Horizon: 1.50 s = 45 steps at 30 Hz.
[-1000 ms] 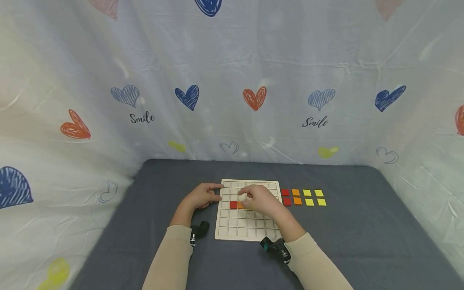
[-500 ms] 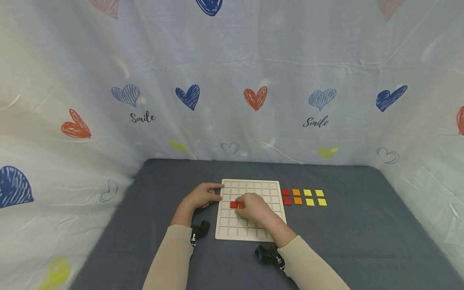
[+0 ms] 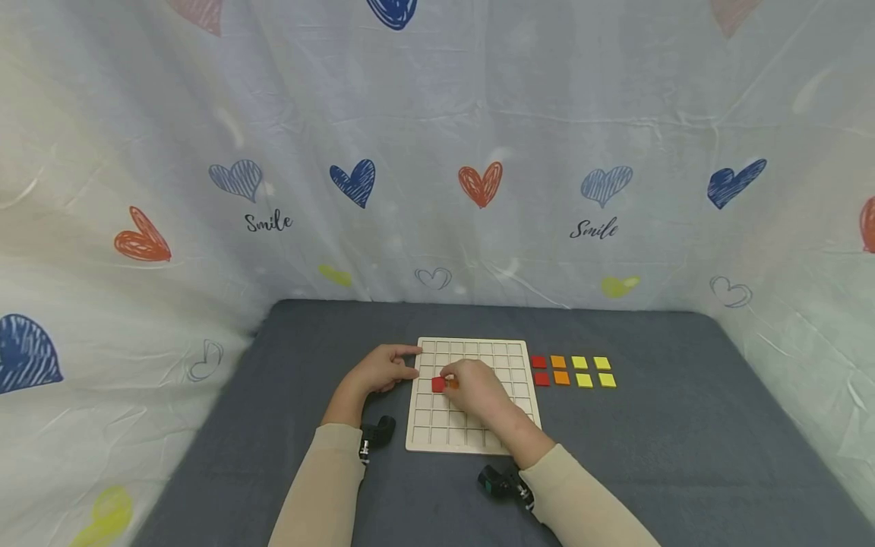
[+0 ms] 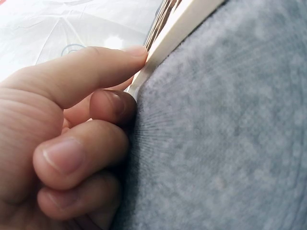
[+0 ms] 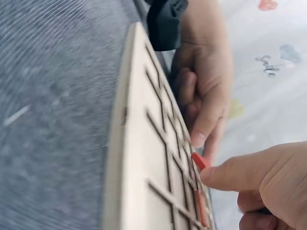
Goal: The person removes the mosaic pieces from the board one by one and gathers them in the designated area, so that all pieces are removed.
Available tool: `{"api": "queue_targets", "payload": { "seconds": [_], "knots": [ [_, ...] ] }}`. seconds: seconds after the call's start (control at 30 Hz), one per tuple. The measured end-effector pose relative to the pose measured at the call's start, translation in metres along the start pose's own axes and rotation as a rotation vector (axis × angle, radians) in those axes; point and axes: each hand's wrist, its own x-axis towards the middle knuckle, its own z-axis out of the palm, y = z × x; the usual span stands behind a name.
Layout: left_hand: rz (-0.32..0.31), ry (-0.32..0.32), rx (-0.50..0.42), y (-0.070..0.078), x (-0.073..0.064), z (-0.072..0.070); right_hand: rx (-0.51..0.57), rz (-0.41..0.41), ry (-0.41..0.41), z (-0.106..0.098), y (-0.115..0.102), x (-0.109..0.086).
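My right hand (image 3: 481,391) is over the wooden grid board (image 3: 472,444), pinching a small red square tile (image 3: 437,385) between thumb and finger. In the right wrist view that red tile (image 5: 199,161) stands tilted up from the grid. An orange tile (image 3: 453,384) lies in the cell to its right, partly covered by the fingers; it also shows as an orange strip (image 5: 200,207) in the right wrist view. At the board's left edge my left hand (image 3: 378,370) rests with thumb and index finger extended against the rim, the other fingers folded under, as the left wrist view (image 4: 81,129) shows.
To the board's right, two rows of loose tiles lie on the dark grey cloth: red tiles (image 3: 538,362), orange tiles (image 3: 561,378) and several yellow tiles (image 3: 584,381). A white curtain with printed hearts (image 3: 481,184) hangs behind and beside the table.
My right hand has come down and left across the board to the red tile, which has shifted slightly left and up in its grip. The left hand has stayed at the edge.
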Motion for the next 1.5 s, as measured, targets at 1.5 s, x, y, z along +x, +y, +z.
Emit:
{"api": "queue_targets", "payload": {
  "seconds": [1.5],
  "knots": [
    [-0.017, 0.009, -0.002, -0.005, 0.005, 0.001, 0.299, 0.344, 0.064, -0.15, 0.083, -0.043]
  ]
}}
